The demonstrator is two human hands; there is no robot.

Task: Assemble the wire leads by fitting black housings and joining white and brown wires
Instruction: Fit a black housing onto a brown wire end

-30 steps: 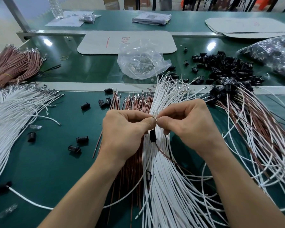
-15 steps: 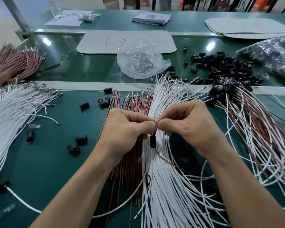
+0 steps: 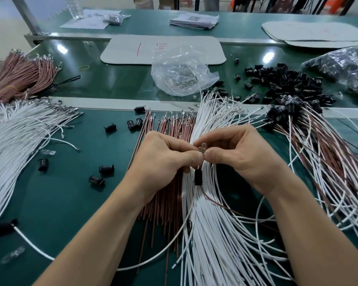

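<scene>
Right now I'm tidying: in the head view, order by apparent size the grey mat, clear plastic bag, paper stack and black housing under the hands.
1. grey mat
2. clear plastic bag
3. paper stack, though farthest away
4. black housing, smallest despite being nearest

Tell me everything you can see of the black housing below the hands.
The black housing is a small, dark, plastic-looking sleeve, hanging roughly upright over the white wire bundle. Wire ends rise from its top into the pinch of left hand and right hand; a brown wire trails from its bottom. Neither hand appears to touch it.
</scene>
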